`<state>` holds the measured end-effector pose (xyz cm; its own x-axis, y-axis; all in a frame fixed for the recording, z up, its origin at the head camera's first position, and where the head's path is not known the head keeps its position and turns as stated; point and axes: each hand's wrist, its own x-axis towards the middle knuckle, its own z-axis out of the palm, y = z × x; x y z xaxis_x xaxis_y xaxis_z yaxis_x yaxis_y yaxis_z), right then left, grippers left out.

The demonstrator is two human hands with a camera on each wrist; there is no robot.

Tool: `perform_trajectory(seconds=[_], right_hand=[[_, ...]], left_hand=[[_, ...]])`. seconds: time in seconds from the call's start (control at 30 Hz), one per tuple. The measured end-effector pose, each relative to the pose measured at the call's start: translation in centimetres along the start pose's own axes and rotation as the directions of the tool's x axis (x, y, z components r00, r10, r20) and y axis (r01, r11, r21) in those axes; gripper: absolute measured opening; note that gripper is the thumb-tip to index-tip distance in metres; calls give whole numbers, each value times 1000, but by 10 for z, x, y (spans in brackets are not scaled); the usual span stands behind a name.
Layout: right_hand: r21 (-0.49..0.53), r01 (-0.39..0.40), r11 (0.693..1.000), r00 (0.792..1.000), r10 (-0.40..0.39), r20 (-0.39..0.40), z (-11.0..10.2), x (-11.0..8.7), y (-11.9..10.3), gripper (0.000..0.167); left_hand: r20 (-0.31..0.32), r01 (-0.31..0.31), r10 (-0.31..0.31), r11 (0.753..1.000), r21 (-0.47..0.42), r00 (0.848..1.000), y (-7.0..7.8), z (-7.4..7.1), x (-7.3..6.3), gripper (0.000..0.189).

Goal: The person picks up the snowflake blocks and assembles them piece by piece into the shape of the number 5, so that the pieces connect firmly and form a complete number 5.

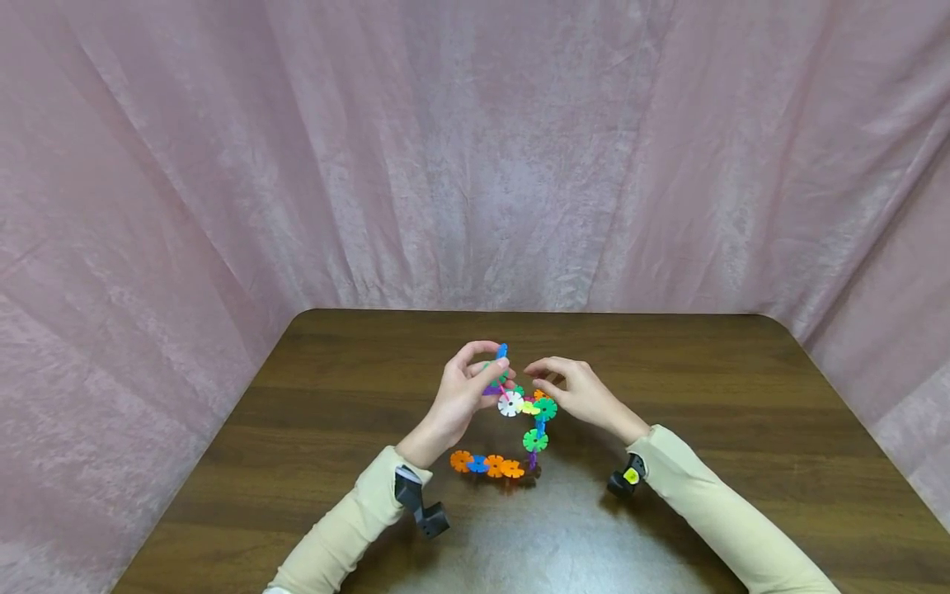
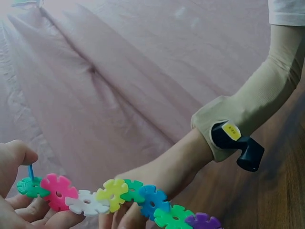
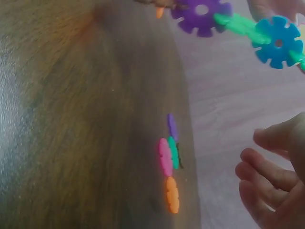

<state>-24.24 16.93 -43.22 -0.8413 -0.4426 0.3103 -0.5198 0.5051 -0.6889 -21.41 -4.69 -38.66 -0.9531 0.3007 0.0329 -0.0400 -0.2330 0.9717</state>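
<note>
Plastic disc chain [image 1: 547, 407]: left hand [image 1: 458, 398] pinches a blue disc [image 1: 502, 352], likely to support the raised end; right hand [image 1: 586, 397], loosely curled, holds nothing.

The person's left forearm [image 1: 343, 518] and right forearm [image 1: 723, 499] slant forward and inward. The left hand [image 1: 454, 400] pinches with thumb [image 1: 489, 374] and fingers [image 1: 469, 352]; the right hand [image 1: 586, 396] hovers near it, thumb slightly apart from loosely bent fingers.
</note>
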Motion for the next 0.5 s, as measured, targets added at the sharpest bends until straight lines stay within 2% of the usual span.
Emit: perform_trajectory(seconds=[0.13, 0.27, 0.4, 0.5], right_hand=[[3, -29, 1000, 999, 29, 39, 4, 2, 4, 23], [-31, -26, 999, 998, 28, 57, 8, 5, 9, 25], [-116, -30, 993, 997, 38, 63, 12, 5, 11, 26], [-186, -73, 980, 993, 89, 82, 14, 5, 11, 28]], left_hand=[[10, -26, 26, 1000, -11, 1000, 1, 0, 0, 33], [2, -44, 44, 999, -32, 999, 2, 0, 1, 34], [-3, -62, 61, 996, -57, 998, 3, 1, 1, 34], [-4, -78, 78, 994, -79, 997, 2, 1, 1, 34]])
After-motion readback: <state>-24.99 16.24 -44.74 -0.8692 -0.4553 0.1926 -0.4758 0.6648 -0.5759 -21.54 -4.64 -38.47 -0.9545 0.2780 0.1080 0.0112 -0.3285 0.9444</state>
